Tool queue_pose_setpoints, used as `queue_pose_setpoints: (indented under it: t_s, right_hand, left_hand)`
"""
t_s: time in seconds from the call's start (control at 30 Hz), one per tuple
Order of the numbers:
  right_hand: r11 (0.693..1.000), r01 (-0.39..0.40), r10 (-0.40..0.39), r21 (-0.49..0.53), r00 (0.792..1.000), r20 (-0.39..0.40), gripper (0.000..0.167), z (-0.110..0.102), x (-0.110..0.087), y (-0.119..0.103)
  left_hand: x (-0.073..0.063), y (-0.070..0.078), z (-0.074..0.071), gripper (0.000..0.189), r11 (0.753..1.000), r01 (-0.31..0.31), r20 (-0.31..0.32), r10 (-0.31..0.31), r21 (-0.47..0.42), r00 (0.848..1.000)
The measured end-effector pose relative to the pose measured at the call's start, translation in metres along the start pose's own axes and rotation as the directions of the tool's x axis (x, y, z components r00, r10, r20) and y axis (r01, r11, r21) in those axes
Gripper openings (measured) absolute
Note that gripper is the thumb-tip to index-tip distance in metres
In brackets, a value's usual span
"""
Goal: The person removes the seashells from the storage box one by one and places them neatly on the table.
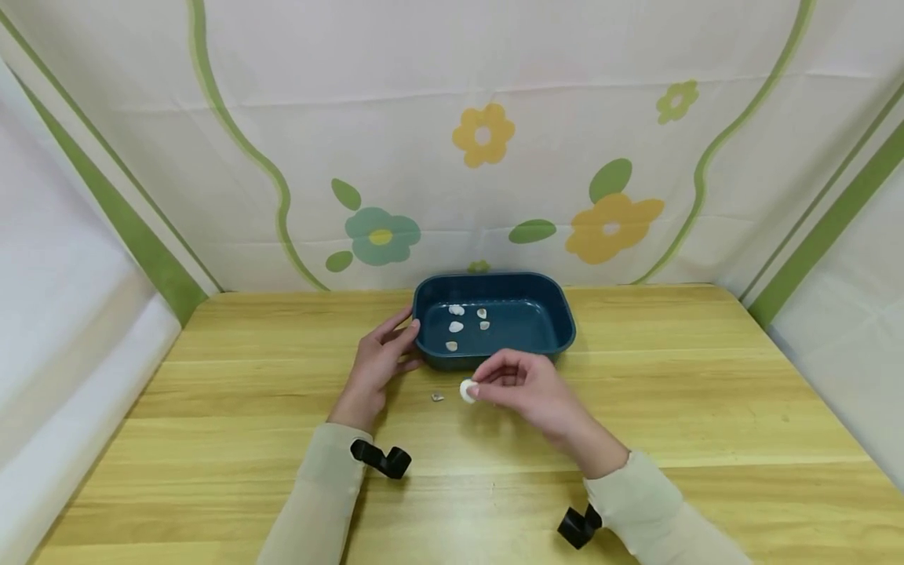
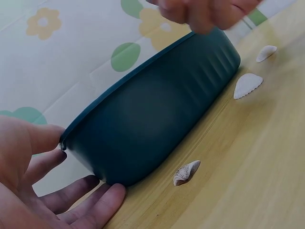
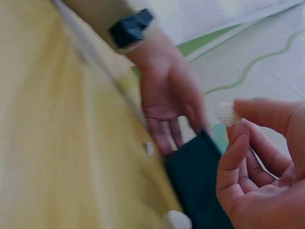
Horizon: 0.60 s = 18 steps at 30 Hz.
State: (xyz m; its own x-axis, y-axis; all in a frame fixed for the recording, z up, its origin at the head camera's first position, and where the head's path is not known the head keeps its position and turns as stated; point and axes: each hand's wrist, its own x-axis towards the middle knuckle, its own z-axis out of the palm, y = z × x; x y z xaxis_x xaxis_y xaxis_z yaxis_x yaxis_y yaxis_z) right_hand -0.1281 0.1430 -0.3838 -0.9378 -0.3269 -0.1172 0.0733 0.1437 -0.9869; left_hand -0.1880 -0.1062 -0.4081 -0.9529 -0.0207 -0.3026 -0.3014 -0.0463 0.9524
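Right hand [image 1: 533, 392]: fingers pinching a shell [image 1: 466, 391] just below the bin [image 1: 524, 320], mid-frame; left hand's [image 1: 377, 362] grip its left end.

the plain, pale beige sleeves [image 1: 318, 490] each carry a blocky black wrist camera [image 1: 398, 463].

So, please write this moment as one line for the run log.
Left hand: holds blue container; right hand: pinches white shell outside container; inside: several shells; table: more shells
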Motion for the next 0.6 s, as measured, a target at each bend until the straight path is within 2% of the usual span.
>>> queue_pose_setpoints:
  t_s: [0.2, 0.4, 0.6]
  right_hand:
    - [0.997, -0.02, 0.027, -0.07, 0.994, 0.109, 0.024, 0.015, 0.001, 0.016]
    - [0.993, -0.018, 0.034, -0.118, 0.99, 0.134, 0.021, 0.031, 0.006, 0.024]
    - [0.977, -0.008, 0.047, -0.211, 0.983, 0.179, 0.018, 0.04, 0.011, 0.024]
  left_hand:
    - [0.0, -0.001, 0.001, 0.047, 1.0, 0.008, -0.012, -0.008, -0.001, 1.0]
    - [0.0, 0.0, 0.001, 0.046, 1.0, 0.0, -0.023, 0.0, -0.001, 1.0]
    - [-0.001, 0.001, 0.002, 0.046, 1.0, -0.005, -0.023, 0.005, -0.004, 1.0]
